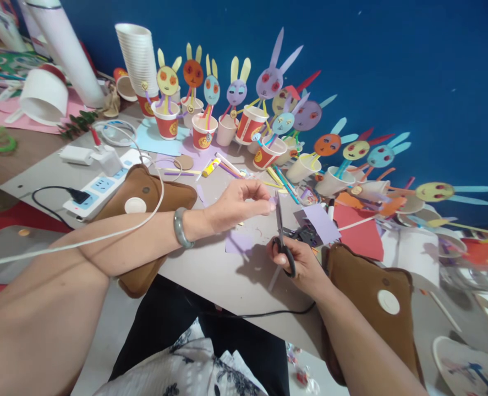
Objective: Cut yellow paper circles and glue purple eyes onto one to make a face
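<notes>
My right hand [299,261] is closed round the black handles of a pair of scissors [280,223], whose blades point up and away from me. Just left of the blades, my left hand [241,202] pinches a small piece of purple paper [273,201] between thumb and fingers. The paper's edge is close to the blades; I cannot tell whether they touch. Below the hands, a purple paper sheet [239,243] lies on the grey table [210,280]. Another purple sheet [321,224] sits to the right, beyond the scissors.
Paper cups with paper rabbit heads [168,81] line the back by the blue wall. A stack of white cups [136,58] stands left of them. Brown cushions [161,190] lie under both forearms. A power strip [103,187] and white cable are on the left; red paper [359,231] is on the right.
</notes>
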Tool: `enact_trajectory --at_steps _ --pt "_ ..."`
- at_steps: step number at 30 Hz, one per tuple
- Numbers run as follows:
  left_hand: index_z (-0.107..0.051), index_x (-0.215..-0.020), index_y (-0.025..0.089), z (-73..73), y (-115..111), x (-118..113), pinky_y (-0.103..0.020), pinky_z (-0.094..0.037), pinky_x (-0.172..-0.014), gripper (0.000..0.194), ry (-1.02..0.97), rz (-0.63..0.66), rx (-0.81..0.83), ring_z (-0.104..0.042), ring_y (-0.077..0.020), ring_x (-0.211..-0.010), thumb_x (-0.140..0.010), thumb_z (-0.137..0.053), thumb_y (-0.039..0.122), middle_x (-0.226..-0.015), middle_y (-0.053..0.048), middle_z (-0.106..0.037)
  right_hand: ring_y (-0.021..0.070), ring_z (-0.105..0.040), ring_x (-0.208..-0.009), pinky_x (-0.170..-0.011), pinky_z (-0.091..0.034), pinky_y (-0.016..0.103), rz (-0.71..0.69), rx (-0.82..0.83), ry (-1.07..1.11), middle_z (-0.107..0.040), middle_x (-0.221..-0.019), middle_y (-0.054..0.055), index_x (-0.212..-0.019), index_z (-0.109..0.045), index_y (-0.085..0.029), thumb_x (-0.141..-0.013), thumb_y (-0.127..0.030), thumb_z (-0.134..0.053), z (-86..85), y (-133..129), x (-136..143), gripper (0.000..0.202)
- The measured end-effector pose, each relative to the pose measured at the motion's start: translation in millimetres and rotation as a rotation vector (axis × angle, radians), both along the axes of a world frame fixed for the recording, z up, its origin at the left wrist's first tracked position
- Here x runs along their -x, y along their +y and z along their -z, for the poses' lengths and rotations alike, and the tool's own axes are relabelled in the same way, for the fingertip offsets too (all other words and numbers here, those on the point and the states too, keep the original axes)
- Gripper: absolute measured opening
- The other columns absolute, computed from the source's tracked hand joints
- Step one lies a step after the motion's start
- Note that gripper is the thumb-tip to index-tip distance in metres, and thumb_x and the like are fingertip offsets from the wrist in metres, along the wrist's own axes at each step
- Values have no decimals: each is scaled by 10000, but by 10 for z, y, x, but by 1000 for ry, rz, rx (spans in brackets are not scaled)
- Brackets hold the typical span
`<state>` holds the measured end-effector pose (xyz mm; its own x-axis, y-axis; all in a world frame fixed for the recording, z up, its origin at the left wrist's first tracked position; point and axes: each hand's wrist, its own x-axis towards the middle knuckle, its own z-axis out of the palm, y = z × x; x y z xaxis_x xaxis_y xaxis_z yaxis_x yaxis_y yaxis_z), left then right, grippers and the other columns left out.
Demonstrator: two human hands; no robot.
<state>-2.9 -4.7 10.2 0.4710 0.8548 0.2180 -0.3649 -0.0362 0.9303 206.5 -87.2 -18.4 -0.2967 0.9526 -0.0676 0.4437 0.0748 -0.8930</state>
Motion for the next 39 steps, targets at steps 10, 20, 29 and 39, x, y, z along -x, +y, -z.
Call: enact_trajectory --at_steps 10,20,29,39 --pt "-551 -681 165 -6 -2 2 -240 -416 -653 227 -32 -15 21 -469 -77 -645 -705 -759 254 -679 33 -538 145 -425 -606 -582 -324 297 -3 -2 -3 -515 -619 -4 -617 -514 -206 -750 -807 -641 13 6 -8 629" --pt "-579 -690 171 14 26 -6 -262 -457 -704 180 -24 -27 6 -549 -109 -696 -748 -701 290 -702 8 -603 147 -429 -608 -588 -333 298 -6 -8 12 -516 -624 -5 -619 -512 -206 -753 -811 -634 18 2 -20 631" --pt "-629 -723 162 46 45 -32 -254 -456 -705 244 -16 -18 -19 -543 -102 -703 -755 -764 362 -717 1 -626 151 -437 -617 -598 -338 303 11 4 15 -524 -629 -4 -614 -512 -206 -704 -860 -631 10 10 -8 672" --pt "-608 -707 152 9 19 -4 -246 -446 -681 219 -20 -29 41 -511 -82 -667 -695 -793 268 -705 17 -593 151 -432 -616 -596 -334 304 -4 -2 14 -521 -630 -3 -622 -519 -208 -742 -820 -636 20 11 0 635"
